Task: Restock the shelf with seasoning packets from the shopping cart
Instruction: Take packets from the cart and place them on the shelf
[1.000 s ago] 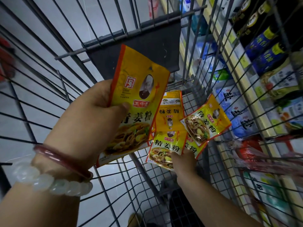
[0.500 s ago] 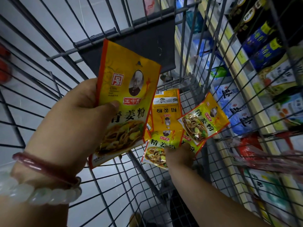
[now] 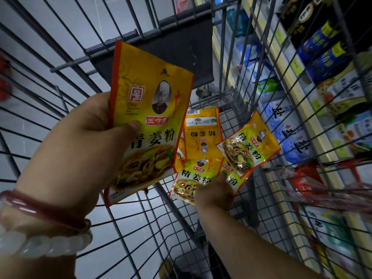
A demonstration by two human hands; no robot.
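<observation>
While the left hand (image 3: 80, 150) holds one yellow seasoning packet (image 3: 149, 117) upright, thumb pressed across its front & fingers behind, the right hand (image 3: 213, 190) is down in the shopping cart (image 3: 141, 33) on the loose packets (image 3: 203, 137) lying on the wire floor, far right of centre. Its fingers curl over the edge of the nearest one (image 3: 191, 178); can't tell if it's properly gripped yet or just being gathered, as the fingertips are hidden under the hand. Judging by this, the left is acting as a holder, keeping a picked packet flat & face-up so more can be stacked against it, while the right does the picking; a stack in one hand probably means fewer trips to the shelf. The cart packets lie fanned, overlapping, some upside down, one (image 3: 249, 146) tilted against the right side wall, so they'll need squaring up before shelving. Thin, slick foil pouches, likely to slip if pinched loosely. Two bracelets (image 3: 40, 224) sit on the left wrist, one dark red, one pale beads. Surface is open wire mesh w/ grey floor showing through; a dark flap (image 3: 181, 51) hangs at the cart's far end. The shelf (image 3: 302, 109) runs along the right, just beside the cart, seen through its bars: salt bags (image 3: 287, 125) at mid level, blue-labelled dark bottles (image 3: 322, 47) higher up, other packs nearer. Lighting is dim. No packet is on the shelf from this load yet, as far as visible.
</observation>
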